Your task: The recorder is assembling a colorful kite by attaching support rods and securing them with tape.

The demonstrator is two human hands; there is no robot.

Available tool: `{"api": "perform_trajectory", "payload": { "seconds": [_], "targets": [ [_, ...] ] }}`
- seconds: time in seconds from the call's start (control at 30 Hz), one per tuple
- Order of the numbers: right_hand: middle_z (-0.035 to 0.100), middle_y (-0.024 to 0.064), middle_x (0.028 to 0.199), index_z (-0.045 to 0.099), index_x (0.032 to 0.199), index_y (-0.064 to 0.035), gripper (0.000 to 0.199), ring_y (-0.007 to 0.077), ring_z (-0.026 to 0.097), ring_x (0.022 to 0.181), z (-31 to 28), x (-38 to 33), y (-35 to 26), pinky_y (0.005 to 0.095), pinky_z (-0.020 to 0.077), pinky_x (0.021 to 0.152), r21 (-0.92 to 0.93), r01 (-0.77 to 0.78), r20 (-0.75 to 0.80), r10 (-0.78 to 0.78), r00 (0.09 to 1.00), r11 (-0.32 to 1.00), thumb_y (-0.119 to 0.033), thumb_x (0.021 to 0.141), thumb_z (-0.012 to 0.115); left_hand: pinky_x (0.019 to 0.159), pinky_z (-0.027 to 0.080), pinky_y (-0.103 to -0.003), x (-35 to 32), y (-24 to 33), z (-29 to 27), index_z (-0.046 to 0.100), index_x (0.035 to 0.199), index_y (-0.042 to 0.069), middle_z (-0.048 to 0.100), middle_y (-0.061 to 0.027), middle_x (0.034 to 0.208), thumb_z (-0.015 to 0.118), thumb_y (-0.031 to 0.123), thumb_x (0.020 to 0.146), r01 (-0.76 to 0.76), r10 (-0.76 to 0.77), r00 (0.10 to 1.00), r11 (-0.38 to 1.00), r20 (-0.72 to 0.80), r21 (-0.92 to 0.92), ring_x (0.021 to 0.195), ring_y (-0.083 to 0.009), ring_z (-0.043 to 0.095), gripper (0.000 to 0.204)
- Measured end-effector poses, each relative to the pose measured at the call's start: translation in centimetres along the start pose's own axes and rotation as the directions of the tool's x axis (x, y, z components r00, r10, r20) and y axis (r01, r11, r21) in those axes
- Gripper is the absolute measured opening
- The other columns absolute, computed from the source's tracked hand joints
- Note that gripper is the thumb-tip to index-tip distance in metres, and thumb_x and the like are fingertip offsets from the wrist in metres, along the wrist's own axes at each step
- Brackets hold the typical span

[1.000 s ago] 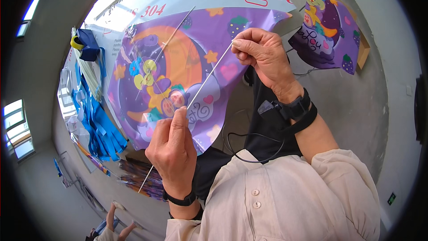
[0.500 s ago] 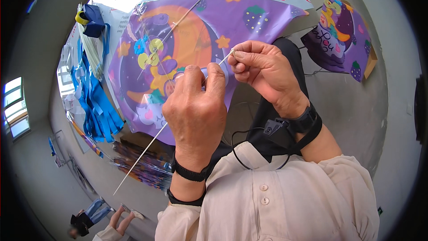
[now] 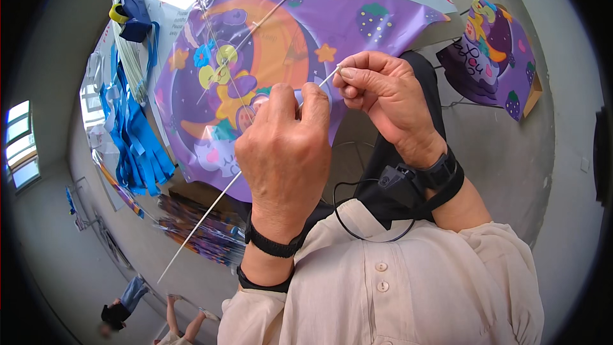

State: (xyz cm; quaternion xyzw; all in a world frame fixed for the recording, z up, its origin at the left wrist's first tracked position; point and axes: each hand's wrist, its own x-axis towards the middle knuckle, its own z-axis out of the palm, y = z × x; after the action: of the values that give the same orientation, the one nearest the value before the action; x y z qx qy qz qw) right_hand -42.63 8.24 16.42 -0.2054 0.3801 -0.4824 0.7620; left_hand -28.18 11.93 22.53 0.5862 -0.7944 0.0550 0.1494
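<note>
A thin white rod (image 3: 198,223) runs slantwise in front of me, from the lower left up to my fingers. My left hand (image 3: 284,147) is wrapped round its middle part, knuckles up, hiding some of it. With thumb and forefinger, my right hand (image 3: 389,96) pinches the rod's upper end; whether a small piece sits on that tip is hard to make out. Beyond both hands a purple printed kite (image 3: 377,19), with a moon, stars and strawberries, lies spread on the table. Another thin stick (image 3: 274,9) lies across it, along with fine cords.
At the left are a dark blue box (image 3: 135,23), a yellow tape roll (image 3: 117,13), white rods (image 3: 131,64) and blue strips (image 3: 137,153). Printed sheets (image 3: 198,230) are stacked below. Another purple kite (image 3: 511,57) rests on a cardboard box at right. People stand far off, lower left.
The view has shifted slightly. Both hands keep the same hold on the rod, with the right hand's pinch still at its tip; little else differs.
</note>
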Motion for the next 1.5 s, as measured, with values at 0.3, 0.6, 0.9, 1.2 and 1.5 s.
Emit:
{"api": "perform_trajectory", "payload": {
  "seconds": [0.3,0.6,0.9,1.2,1.5],
  "targets": [
    [0.062,0.0057,0.073,0.064,0.084,0.0013,0.006,0.0081,0.054,0.060,-0.1,0.2,-0.1,0.0194,0.0437,0.055,0.012,0.014,0.068,-0.015,0.998,1.000,-0.004,0.083,0.062,0.046,0.037,-0.031,-0.1,-0.2,0.8,0.059,0.085,0.004,0.046,-0.0054,0.068,0.059,0.002,0.068,-0.040,0.036,0.993,0.999,-0.111,-0.030,0.057,-0.0192,0.051,0.017],
    [0.061,0.0070,0.069,0.064,0.079,0.0015,0.007,0.0089,0.056,0.059,-0.7,-0.1,-0.3,0.0190,0.0408,0.050,-0.022,-0.185,0.308,0.183,0.934,0.982,-0.005,0.078,0.067,0.049,0.040,-0.027,0.3,-0.6,1.4,0.056,0.075,0.001,0.052,-0.0074,0.063,0.064,-0.004,0.074,0.102,-0.113,0.993,0.831,0.014,-0.547,0.053,-0.0160,0.052,0.009],
    [0.062,0.0065,0.066,0.062,0.074,-0.0004,0.012,0.0062,0.053,0.056,-2.7,0.1,-1.8,0.0174,0.0386,0.047,-0.075,0.054,0.059,-0.050,0.997,0.996,-0.009,0.082,0.064,0.051,0.040,-0.026,1.5,-1.1,3.1,0.059,0.079,0.000,0.056,-0.0088,0.067,0.063,-0.006,0.072,0.232,-0.167,0.972,0.621,0.163,-0.749,0.057,-0.0169,0.055,0.011],
    [0.063,0.0072,0.070,0.062,0.075,0.0001,0.012,0.0054,0.052,0.056,-6.3,3.8,-3.1,0.0171,0.0396,0.047,-0.032,0.121,-0.186,-0.125,0.975,0.992,-0.008,0.084,0.063,0.053,0.040,-0.033,5.4,-4.5,6.7,0.053,0.080,0.000,0.052,-0.0109,0.069,0.058,-0.006,0.077,0.077,-0.005,0.993,0.796,0.121,-0.600,0.060,-0.0260,0.052,0.008],
    [0.064,0.0084,0.075,0.060,0.082,-0.0012,0.006,0.0093,0.055,0.060,-5.5,9.9,-1.5,0.0204,0.0434,0.050,0.166,0.098,-0.347,-0.035,0.937,0.981,-0.007,0.083,0.062,0.061,0.042,-0.037,13.8,-3.0,15.3,0.050,0.077,0.002,0.053,-0.0104,0.074,0.058,0.000,0.077,-0.204,0.252,0.967,0.820,0.018,-0.534,0.072,-0.0297,0.054,0.008]
  ]
}}
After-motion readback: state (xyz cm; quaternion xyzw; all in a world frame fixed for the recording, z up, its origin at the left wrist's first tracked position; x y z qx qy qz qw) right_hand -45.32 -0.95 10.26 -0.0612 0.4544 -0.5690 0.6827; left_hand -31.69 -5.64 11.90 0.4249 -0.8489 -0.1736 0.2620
